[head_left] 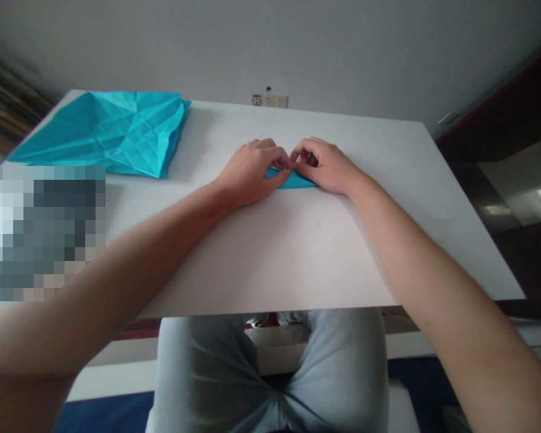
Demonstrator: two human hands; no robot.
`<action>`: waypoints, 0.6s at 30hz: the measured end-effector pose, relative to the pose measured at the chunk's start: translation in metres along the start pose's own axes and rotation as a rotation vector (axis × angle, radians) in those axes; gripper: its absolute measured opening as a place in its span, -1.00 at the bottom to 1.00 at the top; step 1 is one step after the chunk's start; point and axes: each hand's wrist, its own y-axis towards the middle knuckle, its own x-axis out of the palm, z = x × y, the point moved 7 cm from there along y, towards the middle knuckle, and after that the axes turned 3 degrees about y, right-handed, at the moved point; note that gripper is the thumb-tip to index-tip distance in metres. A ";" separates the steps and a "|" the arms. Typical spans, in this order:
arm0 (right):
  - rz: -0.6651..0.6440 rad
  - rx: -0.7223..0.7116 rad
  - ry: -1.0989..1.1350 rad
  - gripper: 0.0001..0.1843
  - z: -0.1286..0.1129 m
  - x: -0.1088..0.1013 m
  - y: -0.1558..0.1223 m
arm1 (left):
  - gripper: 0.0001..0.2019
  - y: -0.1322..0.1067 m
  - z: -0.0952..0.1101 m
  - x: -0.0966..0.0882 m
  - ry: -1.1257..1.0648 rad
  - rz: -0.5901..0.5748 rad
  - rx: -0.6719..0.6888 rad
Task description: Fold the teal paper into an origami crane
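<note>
Both hands are together at the middle of the table (pixel 297 258), fingertips meeting. The left hand (pixel 247 174) lies with its heel on the table, its thumb and forefinger pinched on the upper edge of a small blue paper (pixel 294 180). The right hand (pixel 327 167) mirrors it from the other side, fingers curled and pinched on the same edge. The two pinches touch each other just above the paper's middle. Neither hand is spread flat; both are clamped on the paper.

The paper lies on the table directly under and between the hands. Only a low, narrow wedge of it shows, wide at the base and rising toward the pinched fingertips. The hands hide its outer ends.

Judging by that shape, the paper has already been folded down several times into a slim, layered piece, and the hands look to be working a crease at its top. How many folds it holds, and what remains to be done, cannot be told from here.

Well away from the left hand, toward the far corner, lies a large blue sheet (pixel 117 129), spread out and covered in a grid of creases, untouched. Beyond the hands, sockets (pixel 269 100) sit low on the wall. Near the left forearm a patch of the view is blurred out. The person's knees (pixel 270 367) show below the near edge.
</note>
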 end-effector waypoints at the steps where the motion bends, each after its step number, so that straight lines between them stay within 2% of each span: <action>1: -0.001 -0.002 0.000 -0.60 -0.001 0.000 0.000 | -0.74 0.000 0.000 0.000 -0.001 0.002 0.000; 6: 0.001 -0.013 0.000 -0.54 -0.001 0.000 0.000 | -0.74 0.000 0.001 -0.001 -0.006 -0.003 -0.005; 18: 0.004 -0.011 -0.001 -0.63 0.003 0.000 0.001 | -0.76 0.000 0.000 -0.001 -0.016 0.002 -0.001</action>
